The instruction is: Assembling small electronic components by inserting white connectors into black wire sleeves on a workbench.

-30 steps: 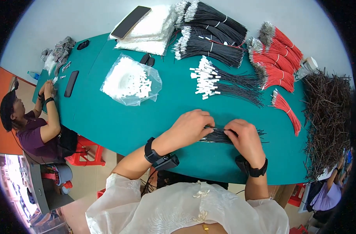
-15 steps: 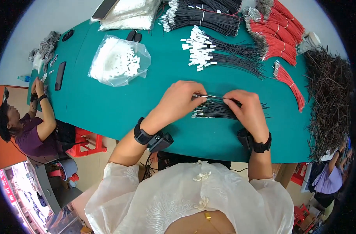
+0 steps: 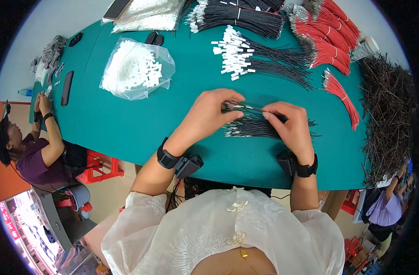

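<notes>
Over the near part of the green table, my right hand [image 3: 288,120] pinches several thin black wires [image 3: 251,108] between thumb and forefinger. Their metal-tipped ends reach left toward my left hand [image 3: 215,110], whose thumb and fingers stand apart around those tips. Just below lies a loose bundle of black wires [image 3: 250,127] with silvery ends on the left; my right hand hides part of it. Beyond my hands, black wires [image 3: 283,72] with white plastic connectors [image 3: 233,54] lie in two groups.
An open clear bag of white connectors [image 3: 135,68] sits left of centre. Behind are tied black wire bundles [image 3: 241,19] and red wire bundles [image 3: 326,32], with a smaller red bundle [image 3: 342,98] nearer. Dark wires [image 3: 387,119] heap at the right edge. A co-worker [image 3: 33,137] works at far left.
My left thumb and fingers have parted from the wire tips they were closed on. My right hand keeps its pinch in nearly the same place.
</notes>
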